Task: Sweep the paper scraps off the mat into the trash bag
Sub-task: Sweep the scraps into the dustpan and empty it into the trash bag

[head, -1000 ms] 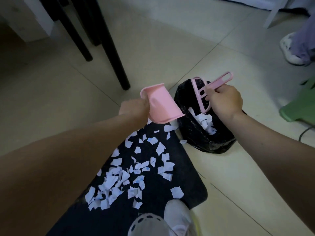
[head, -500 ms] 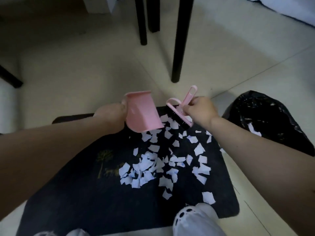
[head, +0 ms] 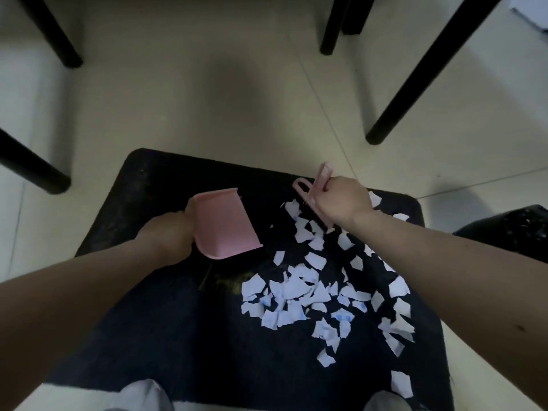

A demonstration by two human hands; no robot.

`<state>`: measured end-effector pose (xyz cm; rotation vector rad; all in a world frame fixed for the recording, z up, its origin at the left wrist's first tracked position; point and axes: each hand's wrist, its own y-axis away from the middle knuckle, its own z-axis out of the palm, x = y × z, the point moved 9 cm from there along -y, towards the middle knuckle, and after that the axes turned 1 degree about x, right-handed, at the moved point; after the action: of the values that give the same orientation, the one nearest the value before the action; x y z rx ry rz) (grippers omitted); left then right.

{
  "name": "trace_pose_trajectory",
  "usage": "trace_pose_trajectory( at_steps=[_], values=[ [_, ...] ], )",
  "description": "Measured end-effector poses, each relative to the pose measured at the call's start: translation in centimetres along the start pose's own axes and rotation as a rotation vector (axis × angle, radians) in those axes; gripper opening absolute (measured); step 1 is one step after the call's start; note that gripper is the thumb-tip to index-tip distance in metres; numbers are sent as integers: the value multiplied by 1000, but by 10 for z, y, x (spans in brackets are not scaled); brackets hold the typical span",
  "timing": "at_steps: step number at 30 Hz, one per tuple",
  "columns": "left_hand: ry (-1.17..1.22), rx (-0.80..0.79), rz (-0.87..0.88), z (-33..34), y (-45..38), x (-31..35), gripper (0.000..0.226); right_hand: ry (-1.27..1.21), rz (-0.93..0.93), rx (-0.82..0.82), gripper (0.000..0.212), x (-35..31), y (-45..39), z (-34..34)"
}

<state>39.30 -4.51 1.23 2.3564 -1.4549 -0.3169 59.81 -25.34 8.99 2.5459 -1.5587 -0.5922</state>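
Both your hands have left the trash bag (head: 510, 229) for the mat (head: 154, 185): left hand (head: 166, 232) gripping the dustpan (head: 222, 223), right hand (head: 341, 200) gripping the brush (head: 314, 185), so press the dustpan's lip flat and brush the paper scraps (head: 299, 289) in.

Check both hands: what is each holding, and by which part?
The left hand grips the pink dustpan at its rear handle end. The right hand grips the pink brush by its handle, near the head.

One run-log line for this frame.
left hand holds pink dustpan | right hand holds pink brush | paper scraps on black mat
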Motion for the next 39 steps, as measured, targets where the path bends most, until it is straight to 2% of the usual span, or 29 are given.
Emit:
trace_pose_trajectory(
  at_steps=[3,7,12,14,18,21,25,29,35,39],
  values=[
    [55,3,-27,26,-5,-31,56,-25,-11,4,67,-22,-19,15],
    [114,0,-119,40,-8,-59,68,-37,-22,-22,46,-48,-40,40],
    [88,-58,-141,54,-21,-61,77,-90,-5,102,57,-78,-58,66],
    [52,-70,-132,57,-24,-62,74,-120,-20,119,60,-91,-59,80],
    [38,-96,-149,67,-24,-67,70,-172,-102,6,52,-122,-48,116],
    [58,-106,-173,72,-23,-67,55,-226,-200,-55,47,-135,-34,125],
    [62,-81,-170,70,-20,-66,57,-405,-165,-71,46,-118,-33,109],
    [91,-43,-144,70,-17,-65,64,-503,-63,40,44,-86,-42,77],
    [104,64,-49,53,-22,-47,68,-343,114,263,44,-14,-58,28],
    [17,28,75,41,-40,-1,62,-223,216,321,51,26,-57,12]
  ],
)
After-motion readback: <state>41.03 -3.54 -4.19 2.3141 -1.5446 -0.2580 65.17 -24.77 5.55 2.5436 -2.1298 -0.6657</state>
